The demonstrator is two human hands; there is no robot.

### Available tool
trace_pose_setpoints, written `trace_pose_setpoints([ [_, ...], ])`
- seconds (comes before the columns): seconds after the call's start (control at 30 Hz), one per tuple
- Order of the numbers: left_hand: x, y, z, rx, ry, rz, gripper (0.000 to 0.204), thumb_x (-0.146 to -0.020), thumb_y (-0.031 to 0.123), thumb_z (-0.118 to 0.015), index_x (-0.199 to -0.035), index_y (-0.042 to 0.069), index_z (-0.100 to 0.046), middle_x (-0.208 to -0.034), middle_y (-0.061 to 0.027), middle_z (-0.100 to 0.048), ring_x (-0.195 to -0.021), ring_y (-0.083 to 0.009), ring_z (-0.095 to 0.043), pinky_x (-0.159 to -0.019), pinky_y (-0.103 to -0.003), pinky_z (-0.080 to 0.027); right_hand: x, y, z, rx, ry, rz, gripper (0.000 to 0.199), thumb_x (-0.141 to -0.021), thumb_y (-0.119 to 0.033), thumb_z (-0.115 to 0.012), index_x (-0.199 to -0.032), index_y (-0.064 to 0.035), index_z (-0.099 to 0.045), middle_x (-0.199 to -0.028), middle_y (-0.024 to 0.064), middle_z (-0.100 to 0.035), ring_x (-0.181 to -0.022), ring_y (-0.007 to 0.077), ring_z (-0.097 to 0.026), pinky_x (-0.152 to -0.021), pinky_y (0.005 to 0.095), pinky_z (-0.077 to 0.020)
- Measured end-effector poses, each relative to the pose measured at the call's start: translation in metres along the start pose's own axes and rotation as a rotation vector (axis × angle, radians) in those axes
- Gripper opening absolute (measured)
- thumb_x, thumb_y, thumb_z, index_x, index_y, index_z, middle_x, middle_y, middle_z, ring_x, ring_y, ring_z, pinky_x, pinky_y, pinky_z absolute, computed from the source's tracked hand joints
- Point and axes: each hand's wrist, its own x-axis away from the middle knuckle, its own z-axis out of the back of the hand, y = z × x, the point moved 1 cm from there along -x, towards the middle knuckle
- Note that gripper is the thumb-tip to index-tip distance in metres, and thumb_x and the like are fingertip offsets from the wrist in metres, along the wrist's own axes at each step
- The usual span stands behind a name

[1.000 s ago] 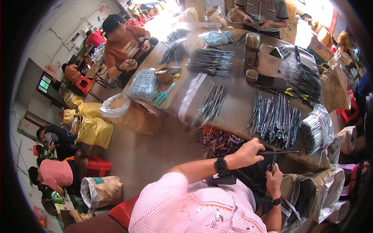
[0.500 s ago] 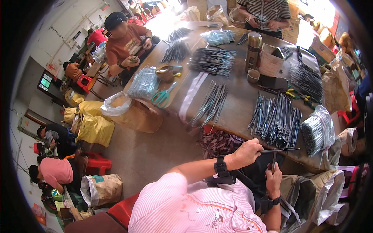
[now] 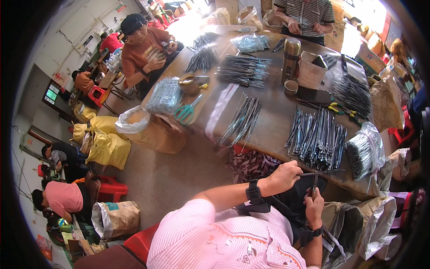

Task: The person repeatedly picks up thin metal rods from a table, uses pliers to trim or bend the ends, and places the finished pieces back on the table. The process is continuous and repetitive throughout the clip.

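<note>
My left hand [image 3: 288, 177] is closed on a thin dark rod [image 3: 329, 172], which points right across the table's near edge. Upright in my closed right hand [image 3: 315, 207] stands a dark flat strip [image 3: 315, 183]; its top end meets or crosses the rod. Whether that strip is a tool or another piece, I cannot tell. A broad row of thin dark metal rods [image 3: 316, 136] lies on the table just beyond my hands. A smaller group of rods [image 3: 242, 119] lies to its left, and a plastic-wrapped bundle [image 3: 363, 154] to its right.
On the table [image 3: 273, 123] are a thermos [image 3: 291, 60], a cup [image 3: 290, 87], yellow-handled pliers [image 3: 336, 107], more rod piles [image 3: 244, 70] and teal scissors [image 3: 189, 110]. Open sacks [image 3: 154, 134] stand on the floor. Co-workers [image 3: 145, 56] sit or stand around.
My hands, the rod and the strip keep nearly the same places. The seated co-worker at left has raised a hand toward the chest; the far co-worker's hands have shifted.
</note>
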Motion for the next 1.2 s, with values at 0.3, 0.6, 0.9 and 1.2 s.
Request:
trace_pose_setpoints([
  [0.3, -0.009, -0.006, 0.026, 0.003, 0.094, 0.055, 0.015, -0.077, 0.004, -0.068, -0.091, -0.003, -0.069, -0.084, -0.0187, -0.061, -0.08, -0.0353, -0.061, -0.073, -0.039, -0.049, -0.001, 0.006, 0.0, -0.034, -0.025, -0.004, 0.034, -0.075, -0.009, -0.051, -0.106, -0.0009, -0.059, -0.075, 0.0092, -0.065, -0.067, 0.0246, -0.064, -0.063, 0.0342, -0.0499],
  [0.6, -0.032, -0.081, 0.1, -0.255, 0.355, 0.265, 0.029, -0.079, 0.015, -0.064, -0.1, -0.005, -0.067, -0.091, -0.0219, -0.067, -0.082, -0.0317, -0.065, -0.075, -0.038, -0.051, 0.003, -0.003, 0.006, -0.434, -0.1, -0.093, 0.036, -0.076, -0.005, -0.045, -0.11, 0.0002, -0.056, -0.081, 0.0071, -0.061, -0.065, 0.0135, -0.06, -0.058, 0.0246, -0.0456],
  [0.9, -0.03, -0.154, 0.124, -0.191, 0.311, 0.447, 0.045, -0.076, 0.009, -0.064, -0.116, -0.011, -0.058, -0.078, -0.0172, -0.068, -0.061, -0.0169, -0.066, -0.057, -0.029, -0.052, 0.003, -0.053, 0.029, -0.816, -0.315, -0.015, 0.039, -0.07, -0.012, -0.051, -0.106, 0.0022, -0.053, -0.085, 0.0127, -0.061, -0.073, 0.0203, -0.061, -0.062, 0.027, -0.0495],
  [1.2, -0.025, -0.125, 0.124, -0.044, 0.342, 0.508, 0.034, -0.077, 0.004, -0.064, -0.109, -0.008, -0.061, -0.072, -0.0129, -0.064, -0.058, -0.0163, -0.063, -0.05, -0.029, -0.049, 0.01, -0.167, 0.084, -1.296, -0.491, 0.813, 0.007, -0.091, -0.017, -0.056, -0.089, -0.0113, -0.053, -0.073, 0.0082, -0.063, -0.067, 0.0229, -0.061, -0.087, 0.0434, -0.0401],
])
